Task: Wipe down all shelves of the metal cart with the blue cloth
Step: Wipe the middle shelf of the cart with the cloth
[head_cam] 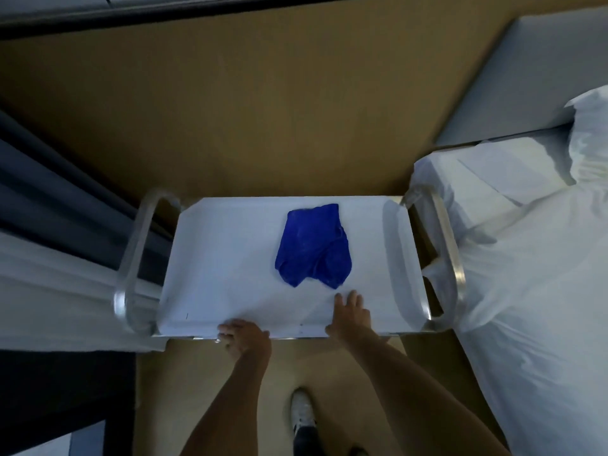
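The blue cloth [312, 245] lies crumpled, unheld, at 12 o'clock of the right hand [350, 315], which rests flat and empty with fingers spread, while the left hand [244, 337] curls over the metal cart [230, 258] top shelf's near edge, apparently steadying it.

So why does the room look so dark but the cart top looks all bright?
Head view: the floor and edges are dim; the cart's top shelf reflects light, so it glows pale; the blue cloth stays vivid; the wide lens bends the cart handles outward; everything is slightly soft.
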Demonstrator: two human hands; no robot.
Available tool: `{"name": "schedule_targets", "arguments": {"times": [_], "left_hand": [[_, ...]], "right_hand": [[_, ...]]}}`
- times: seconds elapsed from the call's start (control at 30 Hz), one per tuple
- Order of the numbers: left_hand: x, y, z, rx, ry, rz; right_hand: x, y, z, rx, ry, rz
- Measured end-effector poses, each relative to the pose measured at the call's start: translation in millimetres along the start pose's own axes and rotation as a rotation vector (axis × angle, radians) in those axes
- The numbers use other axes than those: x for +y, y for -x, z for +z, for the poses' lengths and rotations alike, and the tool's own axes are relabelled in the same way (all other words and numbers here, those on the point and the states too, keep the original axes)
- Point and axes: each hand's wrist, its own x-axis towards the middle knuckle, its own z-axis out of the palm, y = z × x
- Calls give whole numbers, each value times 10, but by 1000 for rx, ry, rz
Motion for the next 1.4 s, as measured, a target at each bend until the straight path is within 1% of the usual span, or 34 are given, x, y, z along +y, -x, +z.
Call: {"name": "schedule_targets", "arguments": {"times": [0.07, 0.1, 0.2, 0.33, 0.47, 0.53, 0.63, 0.73, 0.8, 0.9, 1.0, 1.07, 1.1, 1.17, 1.27, 1.33, 1.4], "left_hand": [[97, -259, 130, 71, -165, 40], [146, -323, 162, 100, -230, 68], [261, -365, 120, 91, -280, 75], [554, -516, -116, 69, -198, 6], [848, -600, -221, 75, -89, 13], [985, -618, -251, 111, -29, 23], [1149, -579, -222, 139, 115, 46], [1214, -555, -152, 175, 198, 127], [1230, -614, -95, 240, 173, 189], [1246, -718, 31, 323, 95, 206], [1265, -829, 115, 413, 63, 207], [1244, -917, 142, 438, 65, 225], [1220, -952, 118, 447, 72, 230], [1177, -1049, 33, 461, 98, 242], [1150, -1215, -136, 467, 130, 245], [1135, -1321, -170, 501, 126, 251], [1132, -1394, -118, 539, 121, 273]], "right_hand": [[-134, -258, 135, -45, 31, 102], [-182, -352, 196, -39, 82, 129], [-283, -475, 254, 2, 190, 182], [-334, -799, 79, 57, 214, 193], [-251, -996, -184, 136, 199, 157], [-174, -1044, -309, 171, 201, 111], [-23, -1010, -317, 178, 180, 57], [127, -1004, -381, 151, 198, 32], [177, -1147, -551, 193, 244, 1], [177, -1374, -777, 268, 243, -32], [156, -1528, -736, 402, 278, -73], [153, -1562, -651, 488, 194, -48], [149, -1579, -607, 506, 141, -28], [175, -1650, -508, 525, 117, -3], [299, -1768, -451, 489, 95, 29], [353, -1841, -437, 492, 116, 12], [308, -1891, -417, 510, 152, 44]]}}
